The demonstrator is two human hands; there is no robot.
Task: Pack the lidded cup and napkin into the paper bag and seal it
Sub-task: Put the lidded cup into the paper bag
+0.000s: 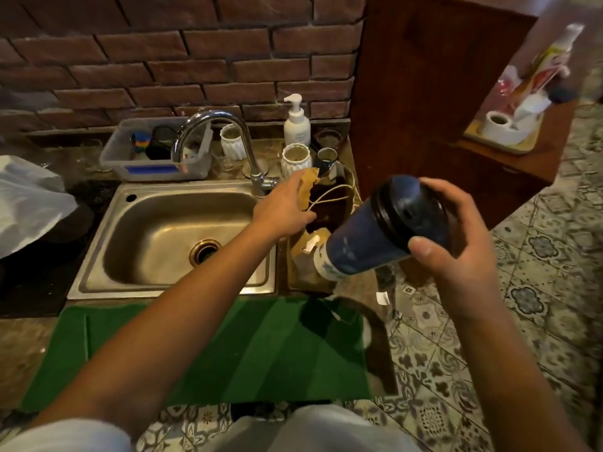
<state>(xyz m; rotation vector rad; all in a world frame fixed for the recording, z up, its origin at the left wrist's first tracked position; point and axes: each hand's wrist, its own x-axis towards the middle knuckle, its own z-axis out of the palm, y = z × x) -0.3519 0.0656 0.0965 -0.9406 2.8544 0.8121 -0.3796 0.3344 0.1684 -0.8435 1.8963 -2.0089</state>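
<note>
A brown paper bag (306, 256) with string handles stands on the counter right of the sink, its mouth open upward. My left hand (284, 203) grips the bag's left top edge and holds it apart. My right hand (456, 249) holds a dark blue cup (365, 246) with a black lid (411, 210), tilted with its white-patterned base pointing down at the bag's opening. The cup's base hovers just over the bag's near edge. No napkin shows clearly; a small white scrap (381, 298) lies by the counter's edge.
A steel sink (169, 230) with a curved tap (228, 138) is at left. White ribbed cups (295, 158), a soap pump bottle (296, 123) and a plastic tub (156, 151) stand behind. A green mat (212, 350) lies below; a wooden cabinet (424, 93) rises at right.
</note>
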